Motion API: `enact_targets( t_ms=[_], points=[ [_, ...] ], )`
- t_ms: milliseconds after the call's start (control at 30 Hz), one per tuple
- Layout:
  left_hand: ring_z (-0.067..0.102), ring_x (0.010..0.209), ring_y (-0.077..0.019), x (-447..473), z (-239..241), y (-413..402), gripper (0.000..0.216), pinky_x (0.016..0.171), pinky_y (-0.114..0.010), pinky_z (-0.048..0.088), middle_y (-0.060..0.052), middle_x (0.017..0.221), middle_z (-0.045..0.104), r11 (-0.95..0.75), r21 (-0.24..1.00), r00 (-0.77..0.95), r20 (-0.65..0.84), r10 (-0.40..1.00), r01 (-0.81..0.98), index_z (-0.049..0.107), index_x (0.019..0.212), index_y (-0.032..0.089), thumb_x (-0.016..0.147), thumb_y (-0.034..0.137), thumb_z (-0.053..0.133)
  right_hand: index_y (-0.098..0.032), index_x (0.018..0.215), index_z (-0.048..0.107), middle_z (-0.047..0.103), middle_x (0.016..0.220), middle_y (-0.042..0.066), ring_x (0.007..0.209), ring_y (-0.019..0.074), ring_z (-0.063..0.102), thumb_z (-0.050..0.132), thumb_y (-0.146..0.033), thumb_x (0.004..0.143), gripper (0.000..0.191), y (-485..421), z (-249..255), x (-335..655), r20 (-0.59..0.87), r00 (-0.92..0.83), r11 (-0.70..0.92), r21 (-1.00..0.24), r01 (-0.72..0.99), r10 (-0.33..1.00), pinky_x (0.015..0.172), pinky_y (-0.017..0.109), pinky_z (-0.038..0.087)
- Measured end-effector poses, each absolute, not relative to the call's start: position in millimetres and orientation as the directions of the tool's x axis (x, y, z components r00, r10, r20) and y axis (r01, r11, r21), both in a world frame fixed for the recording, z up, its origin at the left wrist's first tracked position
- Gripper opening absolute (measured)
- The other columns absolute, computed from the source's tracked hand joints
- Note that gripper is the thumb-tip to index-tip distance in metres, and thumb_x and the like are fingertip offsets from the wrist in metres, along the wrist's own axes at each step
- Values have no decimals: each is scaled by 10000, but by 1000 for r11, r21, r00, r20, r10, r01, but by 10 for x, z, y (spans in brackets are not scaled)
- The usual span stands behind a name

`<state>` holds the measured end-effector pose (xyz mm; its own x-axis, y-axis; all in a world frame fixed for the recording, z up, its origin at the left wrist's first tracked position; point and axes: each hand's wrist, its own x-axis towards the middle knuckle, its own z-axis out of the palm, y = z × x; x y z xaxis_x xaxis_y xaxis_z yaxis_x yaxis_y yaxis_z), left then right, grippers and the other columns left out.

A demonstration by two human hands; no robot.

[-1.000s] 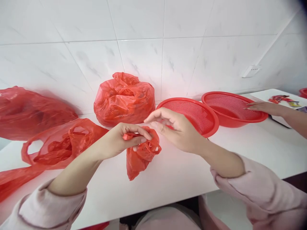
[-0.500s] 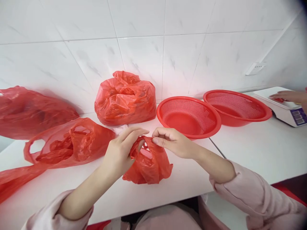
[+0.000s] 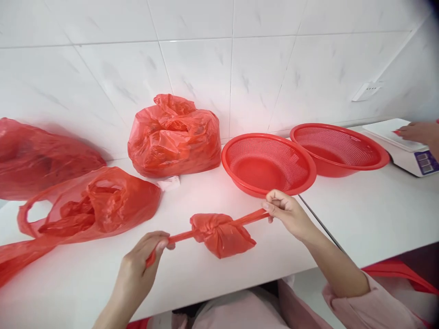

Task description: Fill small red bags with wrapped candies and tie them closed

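Observation:
A small red plastic bag [image 3: 221, 234] lies knotted on the white counter [image 3: 212, 283] in front of me. Its two handles are stretched out tight to either side. My left hand [image 3: 144, 262] is closed on the left handle, low and near the counter's front edge. My right hand [image 3: 286, 214] pinches the right handle, just in front of the nearer red colander [image 3: 268, 162].
A full red bag [image 3: 174, 135] stands against the tiled wall. Two more red bags [image 3: 92, 205] lie at the left. A second red colander [image 3: 339, 148] sits further right. Another person's hand [image 3: 416, 131] rests on a white scale [image 3: 404, 148] at the far right.
My hands have pulled apart, left one toward me and right one to the right. The bag's handles went from loosely held above the bag to stretched tight, and the bag bunched into a knotted bundle.

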<state>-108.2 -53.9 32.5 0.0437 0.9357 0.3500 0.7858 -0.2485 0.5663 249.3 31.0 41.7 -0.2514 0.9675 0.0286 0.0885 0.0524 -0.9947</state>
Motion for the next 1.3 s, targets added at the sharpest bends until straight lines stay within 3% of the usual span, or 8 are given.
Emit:
enact_targets(
  t_ms=[133,267,400,467,567,800,1033,1300],
  points=[
    [642,823,-197,-914,308,-621,390,725,-283,509,-51,890,695,-90,761,-103,201,974,642,693,859,211,967,455,408,-218,861,508,503,661,-53,614,101,511,626,-387,881,208,322,340,2438,109,-162,113,-993,20,981,634,266,513],
    [578,1136,-244,-559,247,-398,504,945,-366,486,-109,1183,630,-283,873,-44,326,944,399,709,1021,199,986,498,304,-242,1101,533,614,1054,44,944,171,608,644,-352,861,286,214,239,2041,169,-266,193,-979,67,949,850,362,520],
    [615,1001,-223,-309,-8,-238,490,856,-349,514,-110,1053,634,-310,844,-38,362,931,439,699,1124,189,976,502,352,-227,1049,593,604,1059,56,984,191,590,636,-266,856,202,56,-37,1703,202,-299,291,-911,293,933,897,378,482],
    [645,869,-200,-253,-122,-241,450,765,-317,527,-90,943,672,-256,848,-71,323,944,465,692,1145,180,984,451,371,-211,893,610,608,904,39,872,178,596,574,-225,890,38,25,-153,1661,217,-262,296,-903,312,940,821,348,489],
    [689,858,-198,-244,-213,-302,417,738,-288,539,-76,968,740,-213,860,-61,271,961,464,701,1129,178,989,406,381,-208,813,601,604,825,23,779,162,590,562,-201,898,93,33,-234,1741,235,-235,296,-915,274,943,740,315,482],
    [690,810,-207,-389,-298,-429,424,725,-314,539,-80,934,752,-222,816,-130,338,932,534,711,1085,182,980,429,383,-213,822,585,601,845,35,802,177,582,540,-220,921,109,17,-212,2054,324,-77,330,-884,332,943,745,328,458],
    [599,835,-203,-206,-334,-428,368,765,-348,486,-69,870,639,-202,746,-113,348,930,635,709,1073,212,994,348,377,-216,948,545,595,850,37,776,184,567,530,-317,925,104,-107,-273,1815,295,-178,342,-854,391,939,745,342,463],
    [581,794,-205,-55,-446,-440,312,789,-382,438,-43,867,686,-197,664,10,274,962,721,711,1042,252,986,299,408,-212,920,504,643,846,51,774,222,589,535,-302,913,96,-143,-647,1589,300,-247,388,-663,641,921,716,372,436]
  ],
)
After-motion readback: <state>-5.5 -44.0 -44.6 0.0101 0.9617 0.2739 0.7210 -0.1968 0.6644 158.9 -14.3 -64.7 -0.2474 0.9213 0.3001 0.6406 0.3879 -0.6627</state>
